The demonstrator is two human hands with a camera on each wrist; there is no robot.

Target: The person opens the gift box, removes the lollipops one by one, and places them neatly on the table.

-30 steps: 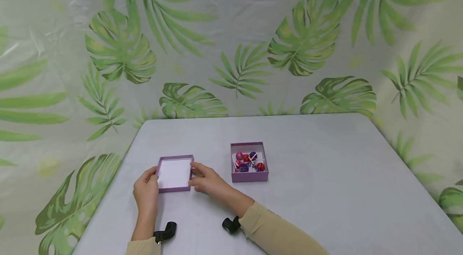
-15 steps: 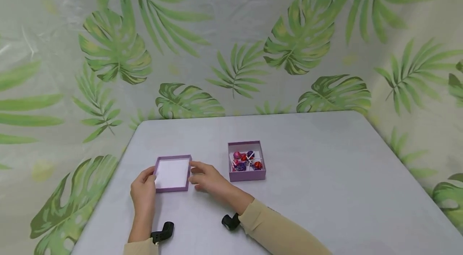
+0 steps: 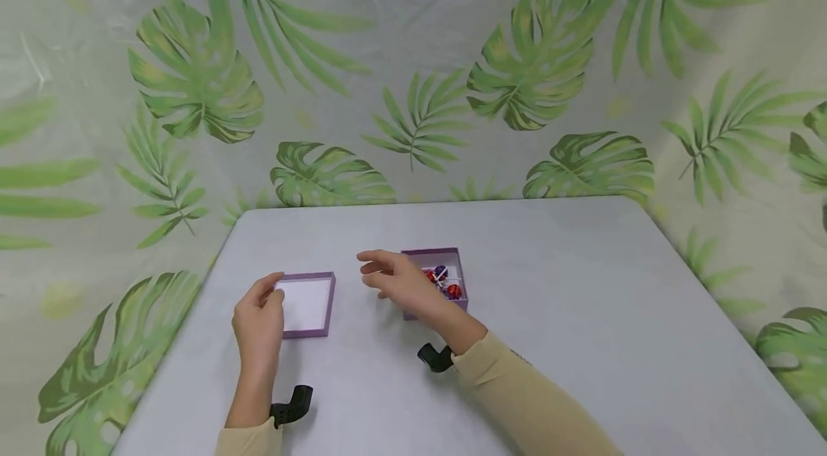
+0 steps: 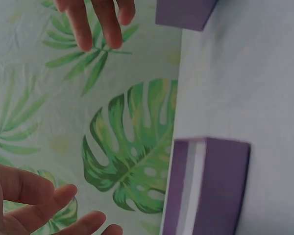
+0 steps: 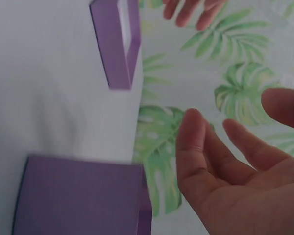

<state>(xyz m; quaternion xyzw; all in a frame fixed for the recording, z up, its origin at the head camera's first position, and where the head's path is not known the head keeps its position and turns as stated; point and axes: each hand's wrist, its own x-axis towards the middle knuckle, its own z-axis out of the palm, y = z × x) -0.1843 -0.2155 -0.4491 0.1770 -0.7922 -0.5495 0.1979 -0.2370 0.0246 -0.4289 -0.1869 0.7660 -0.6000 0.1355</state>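
Note:
A shallow purple box lid [image 3: 307,305] with a white inside lies on the table, hollow side up. Over its left edge hovers my left hand [image 3: 258,316]; the left wrist view shows those fingers [image 4: 34,210] loosely bent, apart from the lid [image 4: 220,191]. To the right stands a deeper purple box [image 3: 446,259] holding several lollipops [image 3: 454,291] in red and purple wrappers. My right hand [image 3: 413,289] is raised in front of that box and hides its left part. Nothing is held in its loosely bent fingers, as the right wrist view shows, and the box [image 5: 78,196] is apart from them.
A white cloth [image 3: 568,312] covers the table. Behind it hangs a leaf-patterned sheet [image 3: 420,47], which also runs along the left and right sides. Black wrist cameras [image 3: 293,404] are strapped to both forearms.
My left hand has let go of the lid's left edge and lifted. My right hand has moved from the lid's right edge up and rightward to the box. The view has shifted slightly.

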